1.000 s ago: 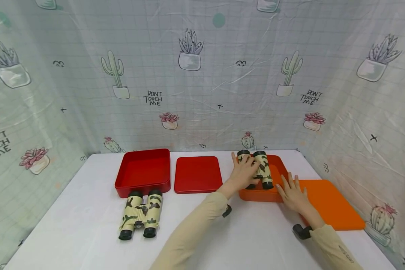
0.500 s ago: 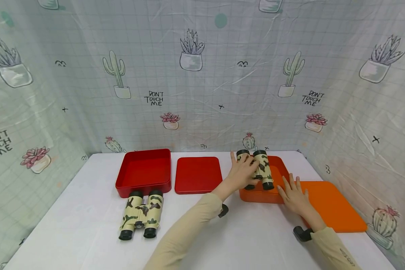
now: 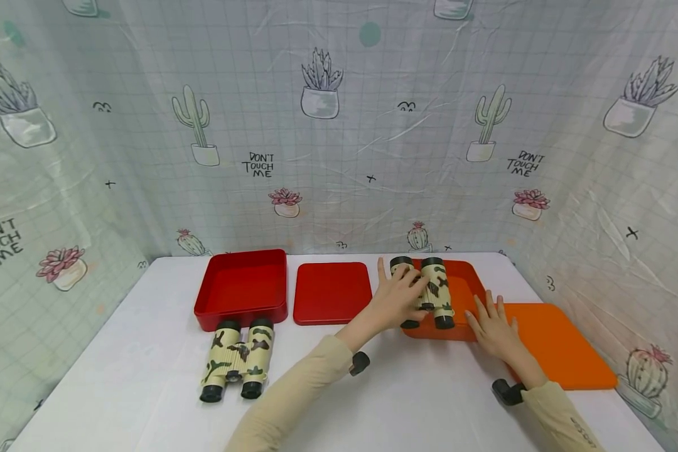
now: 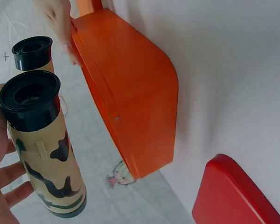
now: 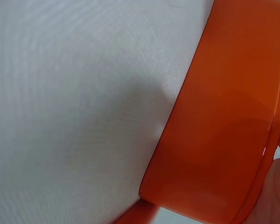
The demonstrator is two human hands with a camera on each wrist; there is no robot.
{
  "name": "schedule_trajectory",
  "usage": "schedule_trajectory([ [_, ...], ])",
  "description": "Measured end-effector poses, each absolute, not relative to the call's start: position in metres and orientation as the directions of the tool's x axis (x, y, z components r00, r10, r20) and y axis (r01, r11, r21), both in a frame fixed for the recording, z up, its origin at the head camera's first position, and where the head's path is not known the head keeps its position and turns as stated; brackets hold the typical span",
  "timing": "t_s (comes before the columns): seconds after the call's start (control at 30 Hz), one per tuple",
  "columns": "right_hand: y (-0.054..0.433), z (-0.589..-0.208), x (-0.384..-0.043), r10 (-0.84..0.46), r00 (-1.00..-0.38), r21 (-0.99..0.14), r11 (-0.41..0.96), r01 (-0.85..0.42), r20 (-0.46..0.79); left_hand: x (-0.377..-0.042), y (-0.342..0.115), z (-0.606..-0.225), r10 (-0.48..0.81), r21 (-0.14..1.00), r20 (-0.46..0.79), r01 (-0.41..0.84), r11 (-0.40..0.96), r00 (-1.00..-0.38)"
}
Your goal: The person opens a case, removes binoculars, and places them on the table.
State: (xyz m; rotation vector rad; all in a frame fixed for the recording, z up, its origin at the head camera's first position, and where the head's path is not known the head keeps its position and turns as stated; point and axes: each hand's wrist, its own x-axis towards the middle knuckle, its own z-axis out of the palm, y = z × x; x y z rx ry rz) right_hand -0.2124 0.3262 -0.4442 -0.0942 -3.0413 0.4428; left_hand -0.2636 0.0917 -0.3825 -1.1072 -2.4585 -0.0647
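My left hand [image 3: 397, 300] grips camouflage-patterned binoculars [image 3: 437, 292] over the left part of the orange box [image 3: 462, 285]. In the left wrist view the binoculars [image 4: 51, 163] are raised off to the side of the box's rim, eyecups toward the camera, fingers [image 4: 14, 179] around the barrels. My right hand [image 3: 493, 326] rests at the box's right front corner with spread, straight fingers. From the right wrist, the box's outer wall [image 5: 210, 121] fills much of the view, part of the hand [image 5: 273, 191] against its rim.
A flat orange lid [image 3: 559, 348] lies right of the box, beneath the right forearm. Left of the box is a red lid [image 3: 332, 292], then an open red box [image 3: 240, 282]. A second pair of camouflage binoculars [image 3: 237, 358] lies in front of the red box.
My left hand has drawn the binoculars slightly left and toward the front of the orange box in the last half second. The right hand stays at the box corner.
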Motion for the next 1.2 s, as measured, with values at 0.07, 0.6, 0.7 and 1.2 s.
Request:
schedule_trajectory([
  [0.07,0.327,-0.444,-0.212,0.07,-0.996,-0.289,0.956,0.05,0.061,-0.26,0.088,-0.382,0.703,-0.135,0.404,0.722,0.678,-0.585],
  [0.6,0.326,-0.441,-0.211,0.07,-0.995,-0.268,0.962,0.05,0.066,-0.228,0.053,-0.387,0.7,-0.153,0.449,0.724,0.672,-0.555],
  [0.7,0.325,-0.441,-0.211,0.058,-0.995,-0.259,0.965,0.036,0.077,-0.223,0.046,-0.391,0.705,-0.151,0.447,0.731,0.666,-0.55],
  [1.2,0.327,-0.442,-0.21,0.035,-0.996,-0.265,0.964,0.012,0.082,-0.208,0.027,-0.415,0.728,-0.168,0.442,0.748,0.642,-0.525],
])
